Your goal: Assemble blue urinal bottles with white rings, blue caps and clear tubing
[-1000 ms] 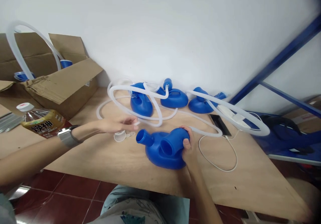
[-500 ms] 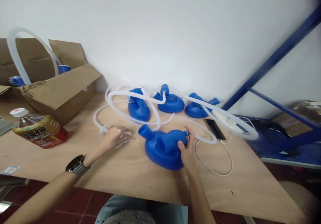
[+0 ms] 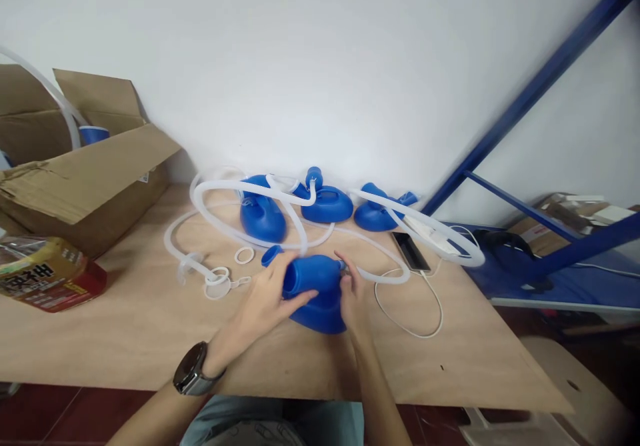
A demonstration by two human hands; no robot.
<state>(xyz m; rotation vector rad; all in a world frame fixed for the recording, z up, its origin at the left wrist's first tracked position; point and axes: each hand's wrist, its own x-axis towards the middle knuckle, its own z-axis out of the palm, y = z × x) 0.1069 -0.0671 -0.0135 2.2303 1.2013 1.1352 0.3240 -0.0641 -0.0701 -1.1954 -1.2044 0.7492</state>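
Right in front of me is a blue plastic urinal bottle (image 3: 320, 321), partly covered by a blue cup-shaped funnel (image 3: 320, 273) held over it. My left hand (image 3: 267, 293) is closed round the funnel's wide mouth, thumb along its near side. At the narrow end, my right hand (image 3: 354, 293) grips the funnel with bent fingers beside its small nozzle. A blue neck (image 3: 273, 255) of the bottle shows behind my left hand. Left of it lie a white ring (image 3: 245, 255) and a clear, strapped cap (image 3: 218, 285) near a white hose (image 3: 175, 246).
Along the wall lie more blue urinal bottles (image 3: 327, 205) with looped hoses. A phone (image 3: 411, 251) and its white cable (image 3: 440, 306) are at the right. An open cardboard box (image 3: 95, 173) and a drink bottle (image 3: 50, 276) stand left. A blue metal frame (image 3: 500, 126) rises at right.
My left hand has moved right from the small white parts and taken hold of the funnel's mouth. My right hand stays at the narrow end. The view has shifted right.
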